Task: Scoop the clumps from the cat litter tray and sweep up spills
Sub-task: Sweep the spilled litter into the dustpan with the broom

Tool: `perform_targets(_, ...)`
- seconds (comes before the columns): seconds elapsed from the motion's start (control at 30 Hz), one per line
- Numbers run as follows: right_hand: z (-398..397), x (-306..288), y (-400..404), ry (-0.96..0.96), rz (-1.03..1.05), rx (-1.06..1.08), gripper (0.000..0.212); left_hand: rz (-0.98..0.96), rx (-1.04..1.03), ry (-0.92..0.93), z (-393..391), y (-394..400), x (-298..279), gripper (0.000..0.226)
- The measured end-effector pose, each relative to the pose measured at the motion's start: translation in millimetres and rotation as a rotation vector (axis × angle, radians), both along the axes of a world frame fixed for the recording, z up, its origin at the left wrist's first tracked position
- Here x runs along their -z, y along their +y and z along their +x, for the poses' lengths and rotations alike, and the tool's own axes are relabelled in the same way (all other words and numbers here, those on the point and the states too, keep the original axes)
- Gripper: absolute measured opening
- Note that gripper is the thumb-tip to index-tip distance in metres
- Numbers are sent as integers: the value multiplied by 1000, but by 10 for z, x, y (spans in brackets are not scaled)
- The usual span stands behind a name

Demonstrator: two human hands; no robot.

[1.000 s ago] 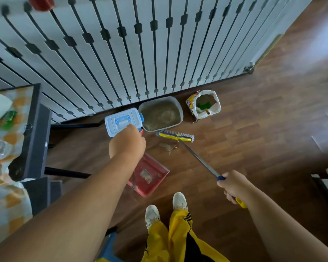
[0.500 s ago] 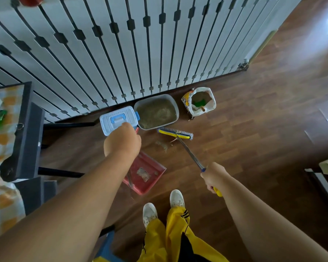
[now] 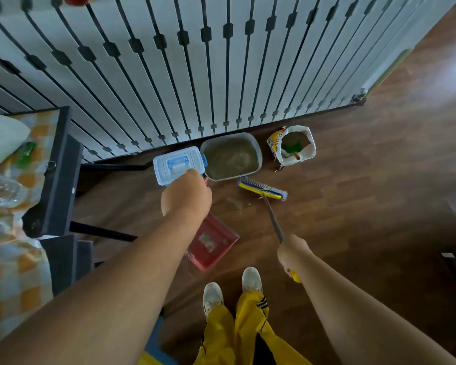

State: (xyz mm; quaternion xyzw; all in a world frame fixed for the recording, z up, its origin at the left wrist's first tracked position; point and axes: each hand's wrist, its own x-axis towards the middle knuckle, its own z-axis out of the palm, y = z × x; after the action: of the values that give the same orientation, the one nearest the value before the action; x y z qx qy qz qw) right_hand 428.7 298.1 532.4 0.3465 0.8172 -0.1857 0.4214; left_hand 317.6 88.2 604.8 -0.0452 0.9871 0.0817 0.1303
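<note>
The grey litter tray [image 3: 258, 150], filled with litter, sits on the wooden floor against the railing. My right hand [image 3: 291, 252] grips the long handle of a yellow and blue broom [image 3: 262, 189], whose head rests on the floor just in front of the tray. A small patch of spilled litter [image 3: 234, 202] lies left of the broom head. My left hand [image 3: 186, 197] grips the upright handle of a red dustpan [image 3: 212, 242], which stands on the floor and holds some swept litter.
A pale blue lidded box [image 3: 178, 164] stands left of the tray. An open litter bag [image 3: 292, 148] with a green scoop inside stands to its right. A dark table [image 3: 53, 175] with a checked cloth is at the left. My white shoes [image 3: 232, 292] are below.
The broom head has drawn slightly away from the spill toward the right, and my right hand has slid up the handle. The dustpan and my left hand stay in place.
</note>
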Motion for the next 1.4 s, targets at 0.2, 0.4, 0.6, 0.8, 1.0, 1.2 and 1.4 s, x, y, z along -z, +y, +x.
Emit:
perform_targets(0.2, 254, 35, 92, -23, 1, 10, 29, 23, -10, -1, 1, -97, 1, 18)
perform_targets(0.4, 80, -6, 2, 11, 2, -81, 33, 38, -8, -8, -3, -127, -7, 17)
perform_targets(0.6, -92, -123, -44, -3, 92, -311, 39, 23, -10, 4, 24, -232, 2, 14)
perform_targets(0.8, 21, -356, 297, -21, 110, -211, 31, 14, -6, 28, 28, -445, -5, 17)
perform_targets(1.0, -166, -555, 134, -71, 39, -227, 26, 22, -16, 4, 59, -424, -29, 9)
perform_targets(1.2, -368, -108, -379, 2, 8, -365, 31, -6, -2, -2, 48, -429, -24, 13)
perform_targets(1.4, -65, -29, -96, -24, 144, -450, 41, -28, 26, 7, 49, -512, -43, 20)
